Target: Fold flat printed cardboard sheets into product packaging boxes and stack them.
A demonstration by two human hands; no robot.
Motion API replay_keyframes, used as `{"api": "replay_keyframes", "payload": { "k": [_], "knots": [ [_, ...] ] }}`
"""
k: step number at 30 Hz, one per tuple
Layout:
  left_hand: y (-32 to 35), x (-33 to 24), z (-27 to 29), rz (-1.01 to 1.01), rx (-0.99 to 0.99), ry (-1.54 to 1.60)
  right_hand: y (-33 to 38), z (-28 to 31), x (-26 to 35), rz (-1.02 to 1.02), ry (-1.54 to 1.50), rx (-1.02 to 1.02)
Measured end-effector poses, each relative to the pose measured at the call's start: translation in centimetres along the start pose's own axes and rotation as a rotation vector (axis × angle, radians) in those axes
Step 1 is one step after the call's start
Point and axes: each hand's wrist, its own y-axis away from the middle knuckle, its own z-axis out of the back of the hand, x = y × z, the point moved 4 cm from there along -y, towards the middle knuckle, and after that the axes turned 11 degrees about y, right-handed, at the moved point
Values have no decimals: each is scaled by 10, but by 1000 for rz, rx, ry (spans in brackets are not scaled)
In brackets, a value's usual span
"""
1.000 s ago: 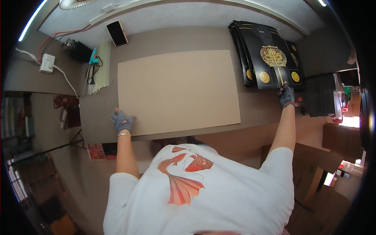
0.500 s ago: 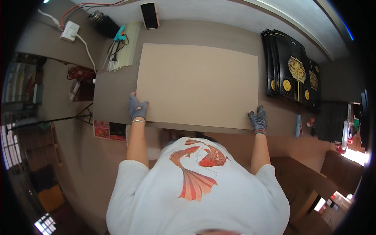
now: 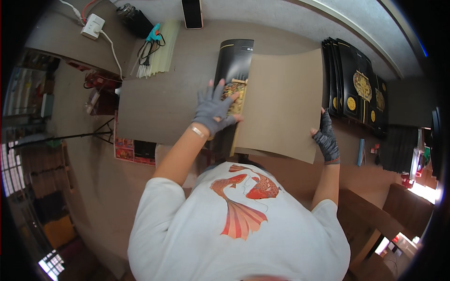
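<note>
Head view, looking straight down over a white T-shirt with an orange fish print [image 3: 243,210]. Left hand [image 3: 213,111] in a grey fingerless glove, fingers spread, pressed flat on a black folded card cover with a gold ornament [image 3: 233,84] lying on the brown bench [image 3: 164,98]. Right hand [image 3: 326,138] in a dark grey fingerless glove, closed on the right edge of a large plain brown cardboard sheet [image 3: 283,105], thumb on top. Sheet lying to the right of the left hand, its left edge lapping over the black cover, its near corner reaching past the bench edge toward the body. Hands well apart, one at each side of the sheet.

Just right of the sheet, a fanned stack of black covers with round gold emblems [image 3: 356,89]. At the far edge, a dark phone [image 3: 192,13]; further left, a teal glue gun [image 3: 153,35] beside a bundle of pale glue sticks [image 3: 161,51], and a white power strip [image 3: 92,25] with its cable.
</note>
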Motion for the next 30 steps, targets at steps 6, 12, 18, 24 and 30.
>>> {"api": "replay_keyframes", "payload": {
  "k": [6,12,18,24,30],
  "knots": [
    [-38,12,-63,-13,294,-29,-33,-27,-6,-205,-626,-223],
    [-38,28,-79,-95,324,-89,-57,-56,14,12,-169,-224],
    [-38,27,-77,-91,366,-125,-68,-45,8,-47,-114,-224],
    [-34,29,-79,-80,388,-123,-63,-54,15,-9,-118,-202],
    [-31,27,-76,-60,408,-134,-69,-108,38,409,600,-109]
  ]
}}
